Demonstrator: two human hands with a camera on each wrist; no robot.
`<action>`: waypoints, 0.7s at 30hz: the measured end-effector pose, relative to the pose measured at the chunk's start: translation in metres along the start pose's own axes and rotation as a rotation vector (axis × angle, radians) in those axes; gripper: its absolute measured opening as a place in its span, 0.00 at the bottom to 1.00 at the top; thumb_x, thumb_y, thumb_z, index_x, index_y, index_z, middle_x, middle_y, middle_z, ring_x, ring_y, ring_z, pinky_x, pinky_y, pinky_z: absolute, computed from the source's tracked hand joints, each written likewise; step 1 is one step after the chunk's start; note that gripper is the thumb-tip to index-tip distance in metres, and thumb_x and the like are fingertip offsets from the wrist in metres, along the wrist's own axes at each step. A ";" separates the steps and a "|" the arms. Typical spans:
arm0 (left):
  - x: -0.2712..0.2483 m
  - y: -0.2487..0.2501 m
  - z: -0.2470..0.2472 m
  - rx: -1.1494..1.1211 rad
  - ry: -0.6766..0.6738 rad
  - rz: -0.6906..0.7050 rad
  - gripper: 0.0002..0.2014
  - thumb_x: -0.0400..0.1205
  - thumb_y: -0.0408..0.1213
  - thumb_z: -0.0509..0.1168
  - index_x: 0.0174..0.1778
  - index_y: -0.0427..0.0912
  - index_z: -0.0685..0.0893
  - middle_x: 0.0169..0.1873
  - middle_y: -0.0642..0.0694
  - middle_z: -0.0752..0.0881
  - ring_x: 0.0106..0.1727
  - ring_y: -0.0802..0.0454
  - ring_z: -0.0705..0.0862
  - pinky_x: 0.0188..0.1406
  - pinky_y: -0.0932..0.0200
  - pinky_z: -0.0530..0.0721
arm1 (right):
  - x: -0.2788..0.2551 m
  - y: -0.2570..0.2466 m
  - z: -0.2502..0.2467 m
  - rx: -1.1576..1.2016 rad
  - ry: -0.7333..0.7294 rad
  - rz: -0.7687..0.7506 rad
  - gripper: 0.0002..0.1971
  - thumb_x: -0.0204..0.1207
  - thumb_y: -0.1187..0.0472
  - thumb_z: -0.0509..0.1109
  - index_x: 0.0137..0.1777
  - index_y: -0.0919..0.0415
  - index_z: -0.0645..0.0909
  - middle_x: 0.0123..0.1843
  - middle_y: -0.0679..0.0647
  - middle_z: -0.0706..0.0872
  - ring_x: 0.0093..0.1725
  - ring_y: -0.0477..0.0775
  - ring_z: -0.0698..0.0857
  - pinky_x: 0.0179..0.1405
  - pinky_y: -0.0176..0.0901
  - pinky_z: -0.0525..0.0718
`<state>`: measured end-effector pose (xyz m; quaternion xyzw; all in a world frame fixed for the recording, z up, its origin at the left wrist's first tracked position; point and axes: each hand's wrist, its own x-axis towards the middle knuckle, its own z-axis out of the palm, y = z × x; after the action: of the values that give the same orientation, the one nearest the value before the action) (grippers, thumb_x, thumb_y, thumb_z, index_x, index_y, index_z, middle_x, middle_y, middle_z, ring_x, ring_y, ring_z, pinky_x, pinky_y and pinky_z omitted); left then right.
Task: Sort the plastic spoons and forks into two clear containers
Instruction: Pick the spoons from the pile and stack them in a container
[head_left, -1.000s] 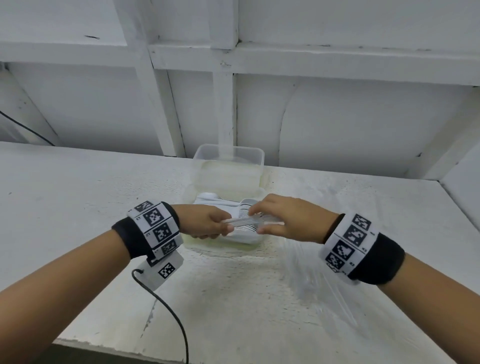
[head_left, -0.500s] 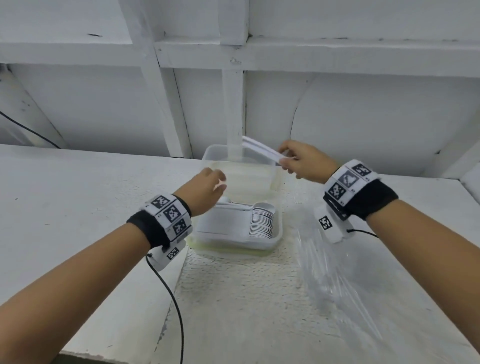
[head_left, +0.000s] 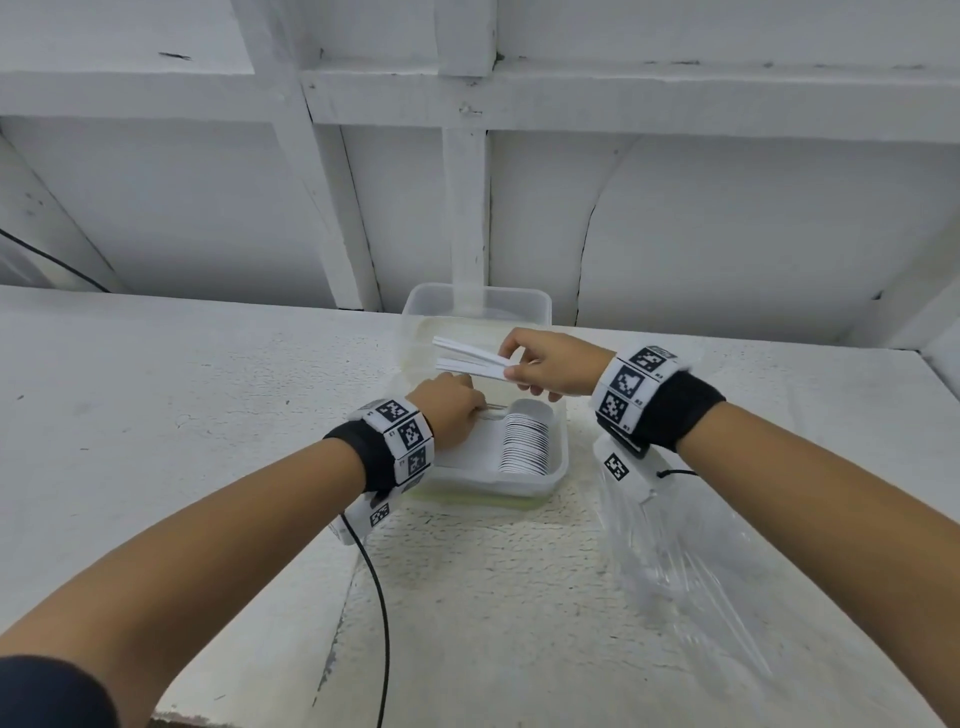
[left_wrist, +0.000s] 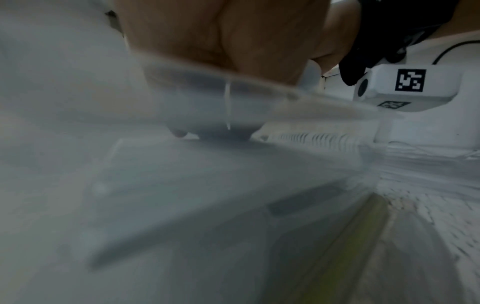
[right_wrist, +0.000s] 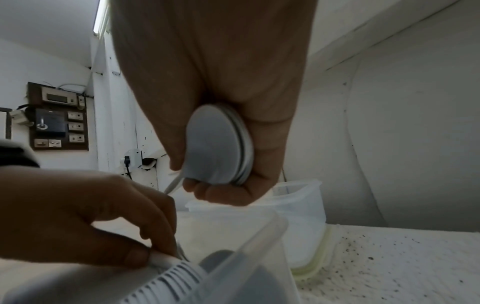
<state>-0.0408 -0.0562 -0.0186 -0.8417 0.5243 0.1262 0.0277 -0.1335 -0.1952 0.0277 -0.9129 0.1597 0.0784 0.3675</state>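
two clear containers (head_left: 557, 470) (head_left: 475, 302), spoons (head_left: 470, 358) in right hand (head_left: 553, 370)

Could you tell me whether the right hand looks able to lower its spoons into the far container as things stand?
Probably yes: the right hand holds its spoons right over the far container, which is open-topped, and nothing lies between.

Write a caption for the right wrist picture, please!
Right hand grips stacked white plastic spoons above two clear containers.
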 end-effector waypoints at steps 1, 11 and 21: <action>-0.001 -0.001 0.000 -0.025 0.012 -0.002 0.17 0.87 0.38 0.52 0.68 0.44 0.79 0.63 0.41 0.78 0.65 0.42 0.75 0.63 0.50 0.74 | 0.001 -0.001 0.002 -0.005 -0.005 -0.007 0.09 0.81 0.58 0.63 0.60 0.57 0.73 0.37 0.49 0.80 0.36 0.48 0.79 0.35 0.39 0.81; -0.001 -0.011 -0.006 -0.211 0.029 -0.058 0.15 0.84 0.34 0.58 0.63 0.48 0.84 0.64 0.46 0.81 0.66 0.47 0.76 0.64 0.61 0.69 | 0.010 -0.002 0.005 -0.103 0.067 -0.086 0.12 0.82 0.57 0.62 0.63 0.57 0.73 0.42 0.50 0.81 0.42 0.48 0.79 0.48 0.41 0.77; -0.004 -0.014 -0.003 -0.138 0.027 -0.007 0.17 0.84 0.33 0.55 0.63 0.46 0.83 0.59 0.45 0.84 0.62 0.47 0.80 0.61 0.63 0.71 | 0.016 0.007 0.017 -0.275 0.143 -0.119 0.11 0.82 0.55 0.61 0.63 0.53 0.76 0.56 0.53 0.84 0.59 0.53 0.78 0.64 0.51 0.71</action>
<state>-0.0296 -0.0466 -0.0156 -0.8449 0.5119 0.1506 -0.0372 -0.1217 -0.1920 0.0064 -0.9657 0.1187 0.0125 0.2305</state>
